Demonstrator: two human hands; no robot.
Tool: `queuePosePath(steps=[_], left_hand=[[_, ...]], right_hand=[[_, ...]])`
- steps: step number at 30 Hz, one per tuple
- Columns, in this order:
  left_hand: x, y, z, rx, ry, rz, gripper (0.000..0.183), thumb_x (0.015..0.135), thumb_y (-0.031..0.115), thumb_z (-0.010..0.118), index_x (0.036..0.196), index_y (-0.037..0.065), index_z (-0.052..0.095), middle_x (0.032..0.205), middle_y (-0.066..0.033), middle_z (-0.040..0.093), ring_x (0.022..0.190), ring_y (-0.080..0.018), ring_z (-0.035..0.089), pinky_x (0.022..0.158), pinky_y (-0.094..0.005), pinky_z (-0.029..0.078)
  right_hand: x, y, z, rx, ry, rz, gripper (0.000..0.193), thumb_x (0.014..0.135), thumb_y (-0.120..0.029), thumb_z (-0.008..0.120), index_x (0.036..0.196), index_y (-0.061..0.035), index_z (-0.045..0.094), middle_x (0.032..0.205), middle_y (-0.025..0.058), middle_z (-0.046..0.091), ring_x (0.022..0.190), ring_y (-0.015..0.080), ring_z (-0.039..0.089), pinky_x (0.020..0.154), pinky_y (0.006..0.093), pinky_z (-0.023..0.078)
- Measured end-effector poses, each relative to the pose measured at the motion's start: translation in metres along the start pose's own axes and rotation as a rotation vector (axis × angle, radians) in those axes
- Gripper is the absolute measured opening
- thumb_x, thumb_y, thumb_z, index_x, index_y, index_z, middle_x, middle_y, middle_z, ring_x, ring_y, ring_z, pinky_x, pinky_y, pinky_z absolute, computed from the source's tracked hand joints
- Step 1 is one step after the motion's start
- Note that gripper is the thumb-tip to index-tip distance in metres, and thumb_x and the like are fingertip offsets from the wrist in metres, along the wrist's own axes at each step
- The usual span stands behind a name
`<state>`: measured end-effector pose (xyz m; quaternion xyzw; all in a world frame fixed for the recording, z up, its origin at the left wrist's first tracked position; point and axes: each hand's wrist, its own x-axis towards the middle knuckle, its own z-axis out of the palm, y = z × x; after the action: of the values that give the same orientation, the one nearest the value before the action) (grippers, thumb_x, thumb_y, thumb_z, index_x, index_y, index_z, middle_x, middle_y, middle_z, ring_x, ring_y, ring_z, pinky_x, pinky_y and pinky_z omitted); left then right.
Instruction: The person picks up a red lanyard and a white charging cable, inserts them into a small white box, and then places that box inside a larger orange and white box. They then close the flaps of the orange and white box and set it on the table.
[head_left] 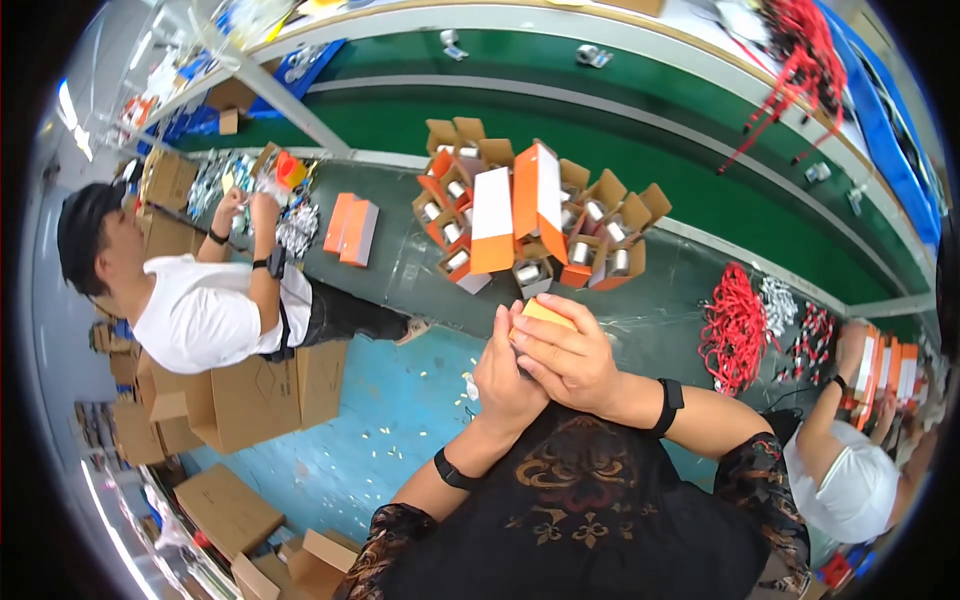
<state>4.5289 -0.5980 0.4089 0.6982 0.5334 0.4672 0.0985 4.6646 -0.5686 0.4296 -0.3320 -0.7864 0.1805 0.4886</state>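
In front of my chest, my left hand [508,378] and my right hand [572,362] are closed together around a small orange box [545,313]. Only its yellowish-orange top shows between the fingers; the rest is hidden by my palms. Just beyond my hands, several small open cardboard boxes [617,262] stand in a cluster on the dark green table, flaps raised, with silver cylindrical items inside. Two longer orange-and-white boxes [492,215] rest in the middle of that cluster.
To the left, more orange-and-white boxes [351,229] lie near a co-worker [215,310] handling small parts. On the right are a red cord pile [735,330] and another person [850,470]. A green conveyor [690,180] runs behind; large cartons [250,400] stand on the blue floor.
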Motion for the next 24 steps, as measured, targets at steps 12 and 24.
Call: queuePosePath(steps=[12, 24], left_hand=[[-0.055, -0.269, -0.059, -0.073, -0.16, -0.713, 0.086, 0.07, -0.001, 0.083, 0.145, -0.004, 0.039, 0.118, -0.0155, 0.064, 0.101, -0.0228, 0.066, 0.087, -0.0349, 0.055], [0.09, -0.493, -0.028, 0.494, -0.139, -0.266, 0.045, 0.095, 0.033, 0.06, 0.123, -0.002, 0.064, 0.119, -0.0226, 0.067, 0.112, -0.0389, 0.061, 0.098, -0.0457, 0.048]], right_hand=[[-0.042, 0.059, 0.009, -0.144, -0.585, 0.452, 0.035, 0.085, -0.022, 0.074, 0.115, -0.005, 0.068, 0.114, 0.0168, 0.068, 0.108, 0.0368, 0.063, 0.094, 0.0442, 0.051], [-0.28, 0.029, -0.047, -0.549, -0.454, 1.328, 0.031, 0.087, -0.029, 0.069, 0.111, -0.0096, 0.071, 0.104, 0.0177, 0.071, 0.097, 0.0393, 0.067, 0.085, 0.049, 0.053]])
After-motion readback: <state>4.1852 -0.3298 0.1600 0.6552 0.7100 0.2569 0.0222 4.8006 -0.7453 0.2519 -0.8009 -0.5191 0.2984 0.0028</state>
